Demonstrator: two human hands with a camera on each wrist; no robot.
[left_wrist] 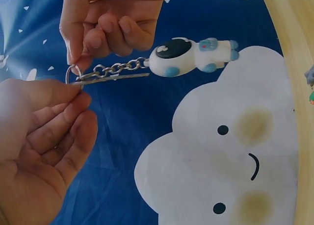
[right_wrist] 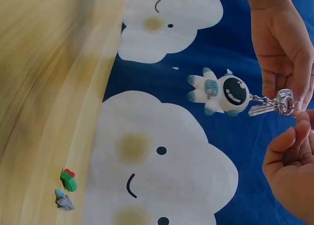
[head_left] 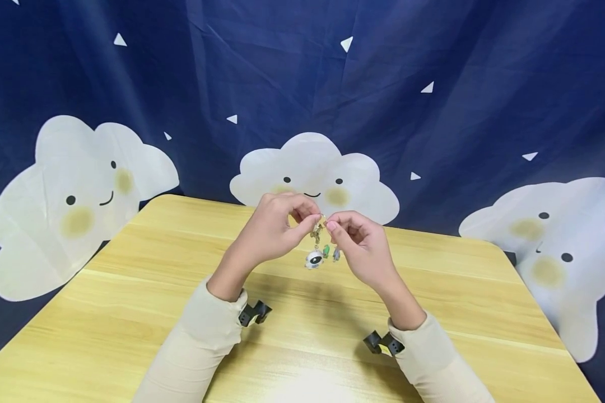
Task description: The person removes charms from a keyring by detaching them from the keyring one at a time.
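Observation:
At the far middle of the table, both hands meet at a metal split ring. My left hand pinches the ring, right by the head of a silver key, between thumb and forefinger. The right hand grips the ring's other side with thumb and fingertips. From the ring a short chain leads to a white astronaut keychain figure with a dark visor and light-blue hands and feet. The figure hangs below the fingers, and the key hangs alongside the chain.
Beyond the hands, a small green figure with a red spot and a small grey-blue figure lie close together on the wooden table. A dark blue curtain with smiling white clouds stands behind the table.

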